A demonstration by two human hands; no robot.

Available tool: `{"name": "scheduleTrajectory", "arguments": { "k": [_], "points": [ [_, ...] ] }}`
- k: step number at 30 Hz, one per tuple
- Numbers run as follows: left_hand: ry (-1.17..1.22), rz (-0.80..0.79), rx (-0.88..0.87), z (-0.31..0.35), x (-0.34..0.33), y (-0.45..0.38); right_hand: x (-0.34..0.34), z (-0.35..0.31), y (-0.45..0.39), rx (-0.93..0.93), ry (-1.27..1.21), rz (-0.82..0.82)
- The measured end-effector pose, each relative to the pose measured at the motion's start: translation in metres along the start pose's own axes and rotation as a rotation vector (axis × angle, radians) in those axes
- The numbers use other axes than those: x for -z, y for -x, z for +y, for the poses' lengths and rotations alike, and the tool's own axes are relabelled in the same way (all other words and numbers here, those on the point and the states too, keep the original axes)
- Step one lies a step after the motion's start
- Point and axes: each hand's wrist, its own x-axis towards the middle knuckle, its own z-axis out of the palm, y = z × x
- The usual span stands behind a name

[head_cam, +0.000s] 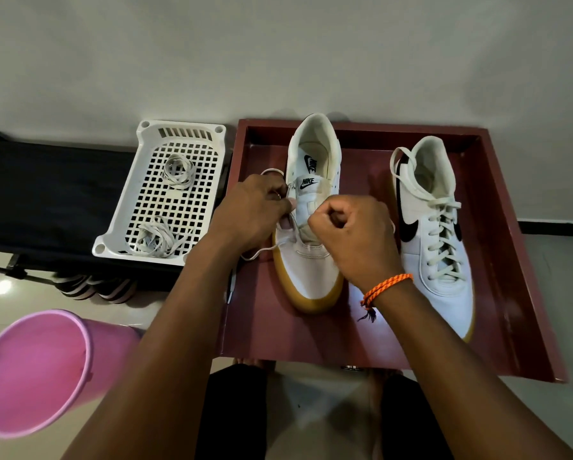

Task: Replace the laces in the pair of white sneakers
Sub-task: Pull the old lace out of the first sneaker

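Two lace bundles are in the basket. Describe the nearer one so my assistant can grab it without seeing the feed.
Find the white perforated basket left of the dark red tray holding the sneakers. The lace bundle you want lies in the basket's near end. Unlike the coiled bundle at the far end, it sprawls loosely against the rim.

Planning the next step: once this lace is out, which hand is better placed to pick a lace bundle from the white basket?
Probably the left hand: the white basket with both lace bundles lies on its side, while the right hand would cross over the sneaker.
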Motion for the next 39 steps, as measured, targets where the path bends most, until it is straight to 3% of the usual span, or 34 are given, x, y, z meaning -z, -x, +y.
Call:
{"name": "scheduleTrajectory", "arguments": {
  "k": [3, 6, 9, 12, 17, 23, 30, 33, 36, 37, 39],
  "points": [
    [0.032, -0.01, 0.019, 0.0, -0.002, -0.001, 0.005, -0.001, -0.004, -0.062, -0.131, 0.167],
    [-0.026, 0.021, -0.001, 0.0, -0.003, 0.0, 0.004, -0.002, 0.001, 0.074, 0.06, 0.194],
    [-0.052, 0.041, -0.011, -0.001, -0.003, -0.001, -0.001, -0.006, 0.008, 0.171, 0.333, 0.042],
    [-0.042, 0.021, -0.015, -0.001, -0.003, -0.001, -0.01, -0.001, 0.009, 0.13, 0.561, -0.132],
    [-0.026, 0.008, -0.021, 0.001, -0.001, 0.001, -0.001, 0.002, 0.001, 0.017, -0.045, -0.019],
    [-0.007, 0.001, -0.001, 0.004, -0.001, 0.004, 0.014, -0.014, -0.004, -0.208, -0.773, 0.0],
    [-0.049, -0.003, -0.024, 0.006, -0.001, 0.006, 0.021, -0.01, -0.007, -0.353, -1.334, 0.054],
    [-0.088, 0.008, -0.015, 0.006, -0.003, 0.006, 0.034, -0.004, -0.012, -0.364, -1.513, 0.187],
    [-0.145, 0.053, -0.009, 0.008, -0.006, 0.007, 0.043, 0.016, -0.019, -0.412, -1.266, 0.316],
    [-0.154, 0.089, -0.027, 0.009, -0.008, 0.007, 0.045, 0.024, -0.02, -0.455, -1.026, 0.308],
    [-0.139, 0.175, -0.114, 0.014, -0.013, 0.009, 0.044, 0.042, -0.019, -0.46, -0.313, 0.171]
  ]
}}
